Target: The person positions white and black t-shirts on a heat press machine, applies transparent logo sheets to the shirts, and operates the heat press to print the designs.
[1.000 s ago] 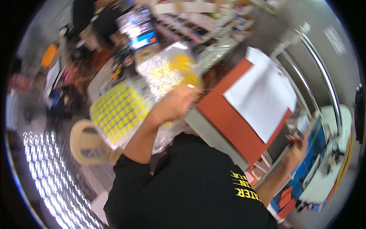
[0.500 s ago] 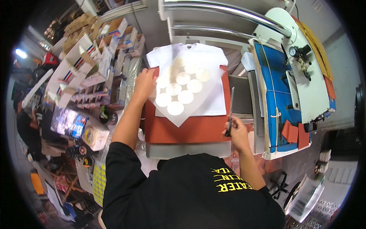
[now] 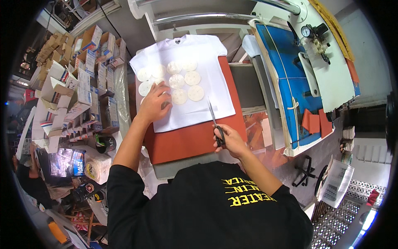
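A white T-shirt (image 3: 207, 54) lies spread on the reddish-brown pad (image 3: 188, 146) of a press, its collar at the far side. Several pale round discs (image 3: 177, 81) lie in rows on its chest, seemingly on a see-through sheet whose edges are hard to make out. My left hand (image 3: 156, 103) rests over the near left discs, fingers extended and partly covering them. In my right hand (image 3: 230, 141) is a pair of scissors (image 3: 212, 114) with black handles, the blades pointing away from me over the shirt's near right part.
Chrome bars (image 3: 207, 16) cross beyond the pad. A blue board tied with cord (image 3: 286, 89) and a pressure gauge (image 3: 305, 31) are at the right. Open cardboard boxes (image 3: 78, 97) crowd the left, beside a plastic tub (image 3: 96, 170). A person (image 3: 31, 182) is at the far left.
The disc sheet was raised and tilted like a diamond; it now lies on the shirt. My left hand has come onto the discs. The scissors moved toward the shirt, and the view has shifted.
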`<move>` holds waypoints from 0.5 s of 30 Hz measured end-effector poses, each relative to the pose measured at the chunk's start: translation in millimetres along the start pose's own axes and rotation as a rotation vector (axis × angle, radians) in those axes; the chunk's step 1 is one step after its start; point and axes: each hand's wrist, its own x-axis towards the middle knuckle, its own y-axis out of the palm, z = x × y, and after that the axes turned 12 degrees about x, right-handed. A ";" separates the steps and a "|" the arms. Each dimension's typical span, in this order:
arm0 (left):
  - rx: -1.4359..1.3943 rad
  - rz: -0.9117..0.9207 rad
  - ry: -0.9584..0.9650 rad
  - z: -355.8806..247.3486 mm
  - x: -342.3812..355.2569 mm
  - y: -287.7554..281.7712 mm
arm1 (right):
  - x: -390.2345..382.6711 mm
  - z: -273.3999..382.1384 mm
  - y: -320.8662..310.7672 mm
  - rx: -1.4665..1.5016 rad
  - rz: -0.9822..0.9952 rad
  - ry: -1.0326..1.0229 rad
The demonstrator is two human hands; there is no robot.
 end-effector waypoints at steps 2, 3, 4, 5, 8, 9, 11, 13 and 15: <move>-0.026 -0.071 0.033 -23.2 5.2 5.3 | -0.5 -9.4 8.5 -0.018 -0.008 -0.040; -0.038 -0.110 0.052 -39.9 12.1 10.1 | 0.0 -12.9 12.1 -0.028 -0.013 -0.063; -0.066 -0.089 0.048 -61.6 19.6 12.3 | -0.3 -13.3 16.9 -0.036 -0.029 -0.066; -0.095 -0.101 0.049 -82.4 27.4 13.7 | -0.8 -12.7 19.1 -0.046 -0.042 -0.072; -0.111 -0.193 0.024 -108.1 40.2 35.3 | -2.5 -7.2 22.1 -0.086 -0.067 -0.084; -0.120 -0.213 0.021 -107.4 42.2 45.2 | -3.4 -4.3 22.7 -0.099 -0.069 -0.081; -0.125 -0.259 0.022 -109.2 42.8 55.0 | -4.4 -4.3 20.5 -0.118 -0.075 -0.075; -0.118 -0.313 0.030 -112.7 43.1 55.7 | -4.0 -7.7 16.5 -0.131 -0.079 -0.070; -0.103 -0.335 0.049 -111.7 41.7 57.6 | -4.3 -9.6 18.8 -0.096 -0.087 -0.074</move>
